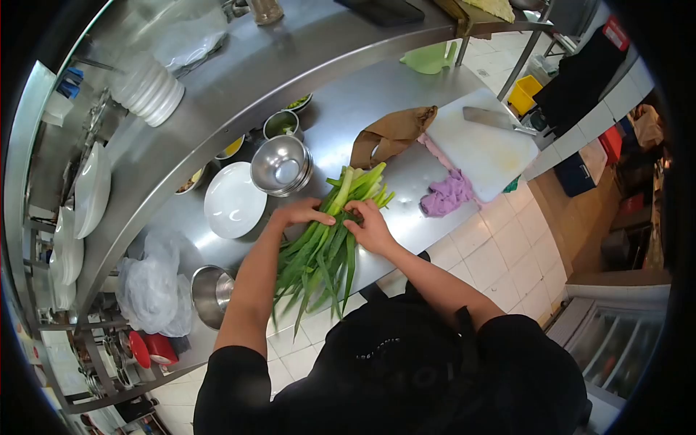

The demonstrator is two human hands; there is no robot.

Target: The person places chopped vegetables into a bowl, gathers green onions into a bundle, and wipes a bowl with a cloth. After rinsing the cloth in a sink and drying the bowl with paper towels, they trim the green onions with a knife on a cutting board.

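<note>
A big bunch of spring onions [319, 250] lies across the steel counter, its pale stalks toward the back and its long green leaves hanging over the front edge. My left hand [304, 212] grips the bunch from the left side, thumb laid across the stalks and the other fingers partly hidden. On the right side, my right hand [370, 226] has its fingers curled in a pinch on the greens. Just behind my left hand stand stacked steel bowls [280, 165] and a white plate [235, 200]. A brown paper bag [391, 136] sits beyond the stalks.
To the right, a white cutting board [478, 148] carries a cleaver [487, 118], with a crumpled purple cloth [445, 194] beside it. Clear plastic bags [156, 286] and a steel bowl [211, 296] are at the left. A raised steel shelf [290, 54] runs along the back.
</note>
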